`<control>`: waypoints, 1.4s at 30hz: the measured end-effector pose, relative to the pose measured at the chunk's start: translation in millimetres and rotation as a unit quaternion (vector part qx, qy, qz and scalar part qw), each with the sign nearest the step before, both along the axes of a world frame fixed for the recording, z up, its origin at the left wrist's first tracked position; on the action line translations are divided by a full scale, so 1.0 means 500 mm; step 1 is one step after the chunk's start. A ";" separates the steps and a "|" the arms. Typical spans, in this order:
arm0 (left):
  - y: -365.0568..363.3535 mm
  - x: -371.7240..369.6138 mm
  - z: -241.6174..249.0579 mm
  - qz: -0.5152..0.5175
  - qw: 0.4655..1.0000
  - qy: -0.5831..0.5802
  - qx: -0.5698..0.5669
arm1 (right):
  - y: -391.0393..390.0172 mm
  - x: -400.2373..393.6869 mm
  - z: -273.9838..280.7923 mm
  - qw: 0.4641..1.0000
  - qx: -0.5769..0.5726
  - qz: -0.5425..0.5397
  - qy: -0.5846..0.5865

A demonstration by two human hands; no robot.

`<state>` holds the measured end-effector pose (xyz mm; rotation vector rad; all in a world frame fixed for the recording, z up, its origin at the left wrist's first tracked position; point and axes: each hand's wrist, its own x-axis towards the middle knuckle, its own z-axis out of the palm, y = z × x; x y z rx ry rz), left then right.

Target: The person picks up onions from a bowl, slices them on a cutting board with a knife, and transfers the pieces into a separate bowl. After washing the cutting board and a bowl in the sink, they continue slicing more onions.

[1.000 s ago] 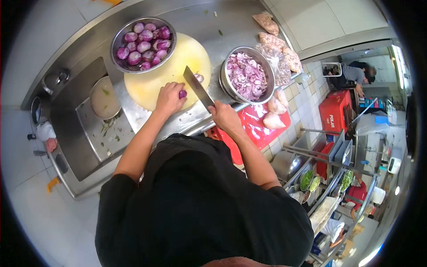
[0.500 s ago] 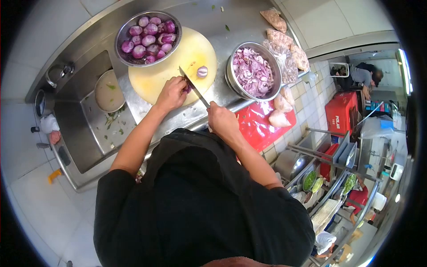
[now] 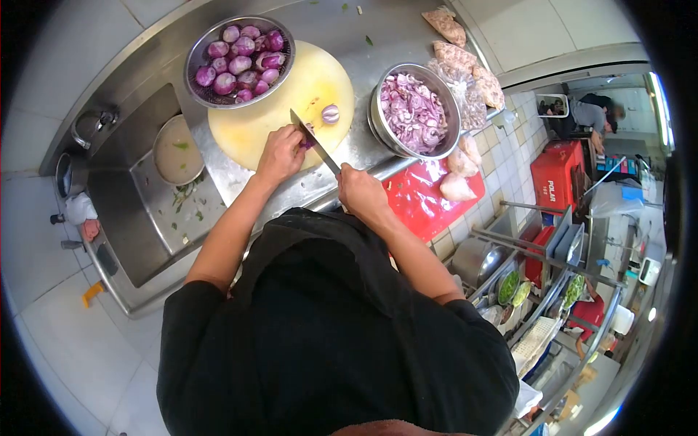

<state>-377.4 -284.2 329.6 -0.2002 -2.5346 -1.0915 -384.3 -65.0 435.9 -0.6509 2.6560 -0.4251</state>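
Observation:
My right hand [image 3: 361, 192] is closed round the handle of a knife [image 3: 318, 145], its blade pointing up and left across the round yellow cutting board [image 3: 243, 142]. Against the blade's left side, my left hand [image 3: 282, 152] presses down a piece of red onion [image 3: 307, 140], mostly covered by my fingers. Another onion piece [image 3: 330, 114] lies loose on the board, right of the knife tip. A metal colander [image 3: 193, 76] full of peeled red onions overlaps the board's upper left. To the right stands a steel bowl [image 3: 377, 120] heaped with sliced red onion [image 3: 412, 112].
At left is a steel sink [image 3: 134, 240] with a pot of cloudy liquid [image 3: 178, 152] and green scraps. Plastic bags of pale food [image 3: 454, 54] lie at the counter's right end. Below them is a red sheet [image 3: 429, 207]. Shelving [image 3: 538, 254] and other people occupy the right side.
The knife and both hands stay in nearly the same place, with only slight shifts. The whole view has moved a little; the onions and bowls keep their places.

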 end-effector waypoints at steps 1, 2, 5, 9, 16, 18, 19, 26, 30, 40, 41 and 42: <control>-0.001 0.001 -0.004 -0.004 1.000 -0.019 0.003 | -0.001 -0.003 -0.009 1.000 0.006 0.000 -0.005; -0.007 -0.003 -0.007 -0.006 0.999 -0.036 0.004 | 0.005 -0.010 -0.012 1.000 0.007 0.005 0.000; -0.003 0.003 0.004 0.006 1.000 0.010 -0.001 | 0.001 -0.003 0.017 1.000 0.003 0.013 -0.004; 0.001 0.002 -0.008 0.012 1.000 0.010 0.014 | 0.011 -0.014 -0.033 0.999 0.016 0.016 -0.025; 0.004 -0.012 0.025 0.060 0.987 -0.120 -0.091 | 0.033 -0.065 0.004 0.994 -0.001 -0.026 -0.104; 0.016 -0.020 0.072 0.116 0.955 -0.258 -0.086 | 0.062 -0.066 -0.009 0.980 -0.102 0.002 -0.171; 0.028 -0.027 0.094 0.155 0.937 -0.309 -0.050 | 0.072 -0.062 -0.019 0.967 -0.151 0.014 -0.204; -0.017 0.008 0.038 0.048 0.996 -0.058 0.037 | 0.028 -0.005 0.027 0.992 -0.038 -0.076 -0.094; -0.033 0.000 0.027 -0.022 1.000 -0.005 0.002 | 0.013 0.012 0.000 0.996 -0.034 -0.056 -0.068; -0.029 -0.006 0.003 -0.029 1.000 0.011 -0.005 | 0.010 0.010 0.006 0.998 -0.012 -0.028 -0.050; -0.030 -0.009 0.002 -0.026 1.000 0.009 0.001 | 0.014 0.006 0.007 0.999 -0.015 -0.026 -0.045; -0.030 -0.004 -0.002 -0.023 1.000 0.004 0.006 | 0.015 0.009 0.024 0.999 -0.018 -0.024 -0.044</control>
